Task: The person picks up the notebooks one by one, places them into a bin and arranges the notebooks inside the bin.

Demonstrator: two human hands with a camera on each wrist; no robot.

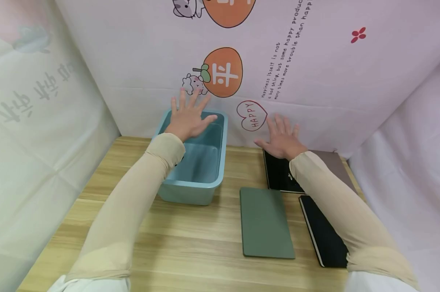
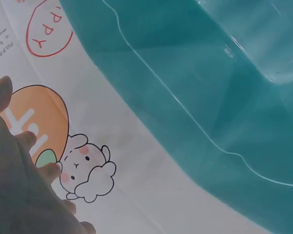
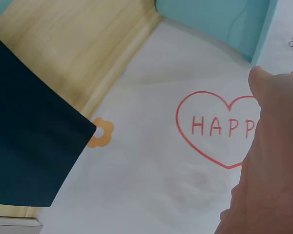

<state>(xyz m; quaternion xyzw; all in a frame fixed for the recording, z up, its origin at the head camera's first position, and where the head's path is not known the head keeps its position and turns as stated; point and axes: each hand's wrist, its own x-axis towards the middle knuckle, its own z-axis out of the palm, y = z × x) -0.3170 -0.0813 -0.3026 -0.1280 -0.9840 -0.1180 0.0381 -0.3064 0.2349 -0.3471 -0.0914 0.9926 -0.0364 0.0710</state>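
My left hand (image 1: 190, 118) is held over the far part of a blue plastic bin (image 1: 192, 184), its fingers straight and spread, with nothing in it. In the left wrist view the bin's wall (image 2: 161, 97) fills the right side. Over the far edge of a black notebook (image 1: 278, 172) is my right hand (image 1: 283, 140), also spread and holding nothing. A green notebook (image 1: 266, 223) lies flat, nearer to me. Another black notebook (image 1: 323, 235) is partly hidden under my right forearm, and a brown-grey notebook (image 1: 331, 164) sits at the back right.
The wooden table (image 1: 183, 243) ends at a white printed cloth (image 1: 150, 52) hanging behind it. More white cloth hangs on the left (image 1: 41, 134) and right (image 1: 413, 170) sides. The bin stands left of the notebooks, close to the back cloth.
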